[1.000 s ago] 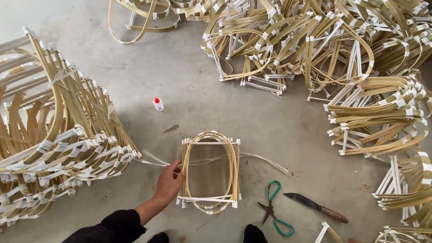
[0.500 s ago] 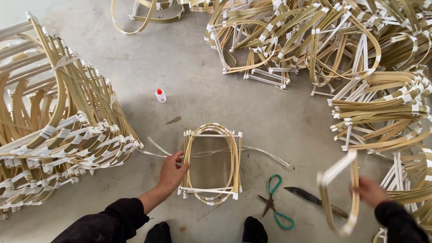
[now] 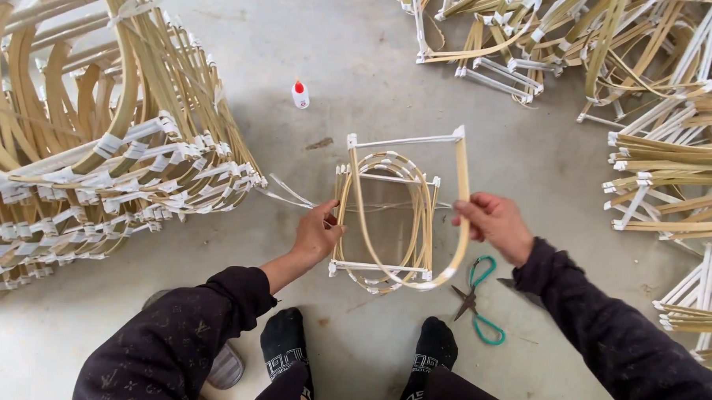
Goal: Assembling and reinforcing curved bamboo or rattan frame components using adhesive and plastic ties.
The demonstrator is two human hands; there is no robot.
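A small stack of U-shaped bamboo strip frames with white taped crossbars lies on the concrete floor between my feet. My left hand grips the stack's left edge. My right hand holds the right arm of another bent bamboo frame, which hangs over the stack with its white crossbar pointing away from me. Both sleeves are dark.
A tall pile of finished frames stands at the left. More frames are heaped along the top and right. A small white glue bottle with a red cap stands on the floor. Green-handled scissors lie by my right foot.
My right hand came in from the right carrying a bent frame and brought it over the stack. My left hand has stayed on the stack's left edge. The view has moved closer.
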